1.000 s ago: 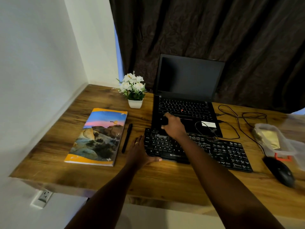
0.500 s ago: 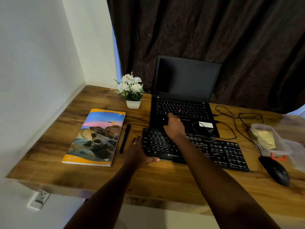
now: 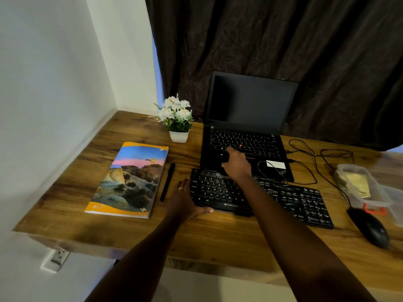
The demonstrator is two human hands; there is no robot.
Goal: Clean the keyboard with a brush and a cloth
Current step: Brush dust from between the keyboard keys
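Left hand (image 3: pixel 185 199), fingers flat, braces the keyboard (image 3: pixel 301 201) at nine o'clock against sliding. Right hand (image 3: pixel 236 164) grips the brush (image 3: pixel 224 159) at eleven.

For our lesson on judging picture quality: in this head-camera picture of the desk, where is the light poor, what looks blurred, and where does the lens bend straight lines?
Head view: dim light, so the black brush in the right hand merges with the dark laptop; head view: the mouse near the right edge looks soft; head view: the wall corner leans, wide-angle distortion.
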